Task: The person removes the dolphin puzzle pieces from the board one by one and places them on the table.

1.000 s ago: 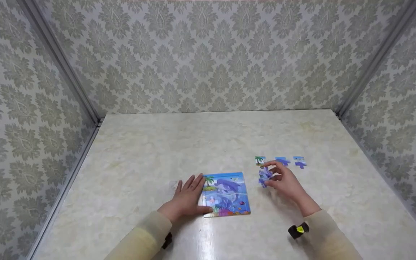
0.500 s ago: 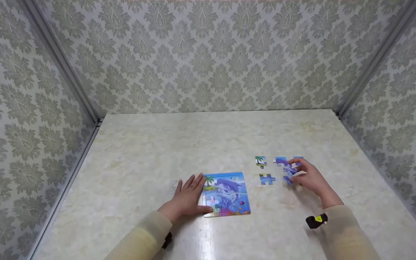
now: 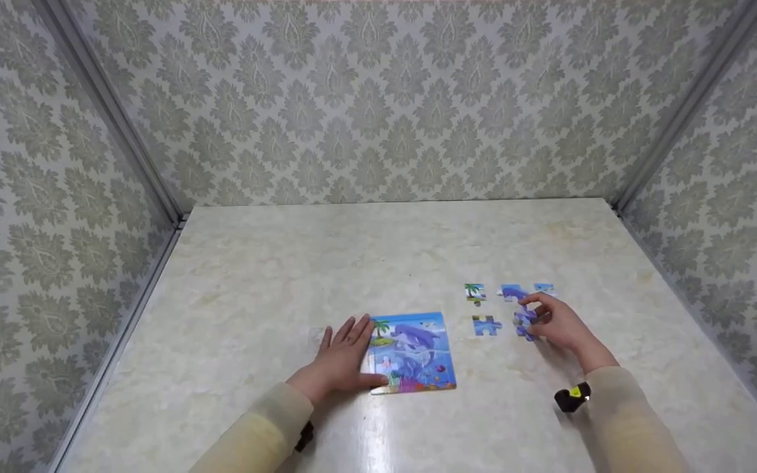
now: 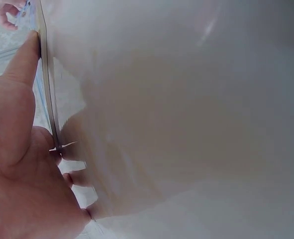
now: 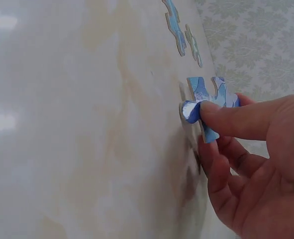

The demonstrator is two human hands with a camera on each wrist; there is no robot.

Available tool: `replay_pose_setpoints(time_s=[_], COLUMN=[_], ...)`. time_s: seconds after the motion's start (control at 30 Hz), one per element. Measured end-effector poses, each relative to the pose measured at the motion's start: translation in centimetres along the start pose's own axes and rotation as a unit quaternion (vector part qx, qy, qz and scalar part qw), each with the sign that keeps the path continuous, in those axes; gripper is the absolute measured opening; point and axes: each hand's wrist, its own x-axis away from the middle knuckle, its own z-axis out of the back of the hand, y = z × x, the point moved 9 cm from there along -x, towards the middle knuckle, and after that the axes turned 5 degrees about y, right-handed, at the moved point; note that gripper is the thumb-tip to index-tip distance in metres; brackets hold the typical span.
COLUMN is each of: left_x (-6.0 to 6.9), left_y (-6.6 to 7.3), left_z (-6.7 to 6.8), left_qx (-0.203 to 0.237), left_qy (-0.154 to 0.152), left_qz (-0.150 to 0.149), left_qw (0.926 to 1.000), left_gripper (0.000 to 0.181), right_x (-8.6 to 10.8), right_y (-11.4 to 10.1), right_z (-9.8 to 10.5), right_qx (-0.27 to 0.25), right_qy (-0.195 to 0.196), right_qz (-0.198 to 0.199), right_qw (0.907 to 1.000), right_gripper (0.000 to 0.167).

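My right hand pinches a blue and purple puzzle piece between thumb and fingers; the right wrist view shows that piece tilted at the table surface, the thumb across it. Flat on the table to its left lies a piece with side tabs. Behind are a palm-tree piece, a dolphin piece and a light blue piece, partly covered by the fingers. My left hand rests with spread fingers on the left edge of a square dolphin picture board.
A clear, thin item lies by the left hand's fingers, too faint to identify. Patterned walls stand behind and on both sides of the table. A black and yellow device sits at the right wrist.
My right hand has moved right with the held piece, after a tabbed piece came to lie on the table. Since half a second ago it has shifted only slightly. The left hand stays still.
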Motion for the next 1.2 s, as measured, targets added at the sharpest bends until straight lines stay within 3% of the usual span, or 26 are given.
replay_pose_setpoints(time_s=[0.47,0.77,0.93,1.2], left_x=[0.0,0.0,0.0,-0.1], left_y=[0.0,0.2,0.2,0.0], left_z=[0.0,0.2,0.3,0.1], left_qx=[0.001,0.003,0.001,0.001], left_qy=[-0.001,0.003,0.005,0.000], left_qz=[0.000,-0.002,0.001,0.005], left_qw=[1.0000,1.0000,1.0000,1.0000], left_gripper=[0.111,0.111,0.111,0.112], right_x=[-0.1,0.0,0.1,0.4], right_y=[0.4,0.1,-0.7,-3.6], right_z=[-0.9,-0.8,-0.4,-0.3], right_qx=[0.049,0.058,0.028,-0.030], right_qy=[-0.013,-0.015,-0.006,0.014], right_qz=[-0.035,-0.010,0.007,0.018], right_qw=[0.9981,0.9981,0.9996,0.9993], right_gripper=[0.048,0.043,0.044,0.049])
